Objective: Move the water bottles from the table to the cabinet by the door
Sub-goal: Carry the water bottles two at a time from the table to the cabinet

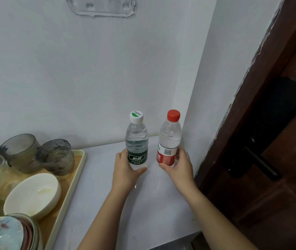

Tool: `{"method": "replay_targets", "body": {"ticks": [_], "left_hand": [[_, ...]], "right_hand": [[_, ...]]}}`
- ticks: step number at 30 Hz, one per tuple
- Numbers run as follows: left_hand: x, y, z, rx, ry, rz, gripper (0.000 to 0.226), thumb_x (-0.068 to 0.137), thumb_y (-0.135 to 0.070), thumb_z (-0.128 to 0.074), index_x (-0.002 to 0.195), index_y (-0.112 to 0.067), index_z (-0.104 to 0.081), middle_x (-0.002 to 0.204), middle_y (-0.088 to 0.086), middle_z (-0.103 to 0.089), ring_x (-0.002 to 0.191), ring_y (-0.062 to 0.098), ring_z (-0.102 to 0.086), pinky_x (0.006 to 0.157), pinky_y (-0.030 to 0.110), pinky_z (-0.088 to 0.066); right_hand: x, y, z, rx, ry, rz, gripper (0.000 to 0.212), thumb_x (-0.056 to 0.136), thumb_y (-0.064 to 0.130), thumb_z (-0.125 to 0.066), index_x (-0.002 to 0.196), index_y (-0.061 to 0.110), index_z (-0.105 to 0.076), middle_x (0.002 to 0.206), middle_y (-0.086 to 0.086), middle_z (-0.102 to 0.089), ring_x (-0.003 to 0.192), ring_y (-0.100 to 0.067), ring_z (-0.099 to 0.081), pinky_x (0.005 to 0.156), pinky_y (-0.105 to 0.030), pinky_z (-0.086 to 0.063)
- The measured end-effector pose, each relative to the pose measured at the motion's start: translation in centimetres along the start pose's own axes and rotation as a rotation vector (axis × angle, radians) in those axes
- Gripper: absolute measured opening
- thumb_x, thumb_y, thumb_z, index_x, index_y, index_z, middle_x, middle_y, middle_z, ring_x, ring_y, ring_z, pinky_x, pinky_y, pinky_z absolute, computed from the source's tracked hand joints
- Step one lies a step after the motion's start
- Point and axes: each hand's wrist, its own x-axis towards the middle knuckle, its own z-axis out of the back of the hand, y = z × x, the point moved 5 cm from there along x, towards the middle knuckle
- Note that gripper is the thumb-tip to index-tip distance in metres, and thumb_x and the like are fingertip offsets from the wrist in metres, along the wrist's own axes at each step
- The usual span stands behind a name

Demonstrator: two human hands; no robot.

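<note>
**Both bottles gripped on the cabinet top**

Left hand (125,170) wraps the green-label bottle (136,141), white cap, upright. Right hand (178,166) wraps the red-label bottle (168,139), red cap, tilted slightly left. Both sit at the back of the white cabinet top (107,195), red one nearest the brown door (269,159), green just beside it. Tray (66,193) with glasses and white bowl (33,195) is farthest from the door.

White cabinet top (107,204) by the door, with two bottles and a tray.

The green-label bottle (136,141) and the red-cap bottle (168,139) stand upright side by side near the back right corner; the cream tray (68,192) of bowls and glasses lies along the left edge.
</note>
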Motion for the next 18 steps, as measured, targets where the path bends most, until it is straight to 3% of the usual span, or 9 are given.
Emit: {"method": "replay_targets", "body": {"ticks": [5,9,14,18], "left_hand": [[1.3,-0.5,-0.4,-0.053,-0.049,0.028,0.069,0.064,-0.018,-0.089,0.122,-0.017,-0.052,0.108,-0.008,-0.052,0.095,0.008,-0.049,0.08,0.02,-0.036],[2.6,-0.5,-1.6,-0.144,-0.071,0.076,0.07,0.067,-0.018,-0.087,0.125,-0.013,-0.048,0.112,-0.006,-0.056,0.101,0.01,-0.049,0.083,0.021,-0.036],[4.9,-0.9,-2.9,-0.148,-0.057,0.07,0.067,0.068,-0.018,-0.087,0.124,-0.014,-0.05,0.109,-0.007,-0.053,0.101,0.014,-0.051,0.086,0.024,-0.04],[6.4,-1.2,-3.8,-0.136,-0.077,0.038,0.066,0.067,-0.017,-0.087,0.123,-0.013,-0.051,0.117,0.0,-0.052,0.105,0.015,-0.051,0.091,0.028,-0.044]], "right_hand": [[1.1,0.1,0.2,-0.023,-0.043,-0.016,0.063,0.065,0.018,-0.09,0.109,0.022,-0.045,0.106,0.008,-0.057,0.096,-0.012,-0.058,0.08,-0.021,-0.041],[2.5,-0.1,0.0,-0.128,-0.1,-0.013,0.057,0.067,0.026,-0.089,0.111,0.019,-0.054,0.108,0.007,-0.049,0.095,-0.015,-0.058,0.081,-0.03,-0.049],[4.0,0.2,-0.3,-0.156,-0.137,-0.038,0.051,0.07,0.026,-0.086,0.1,0.02,-0.045,0.079,0.002,-0.057,0.075,-0.018,-0.059,0.064,-0.031,-0.045],[5.1,0.5,-0.6,-0.195,-0.166,-0.046,0.046,0.075,0.025,-0.082,0.089,0.017,-0.039,0.074,0.002,-0.057,0.068,-0.021,-0.058,0.062,-0.035,-0.046]]}}
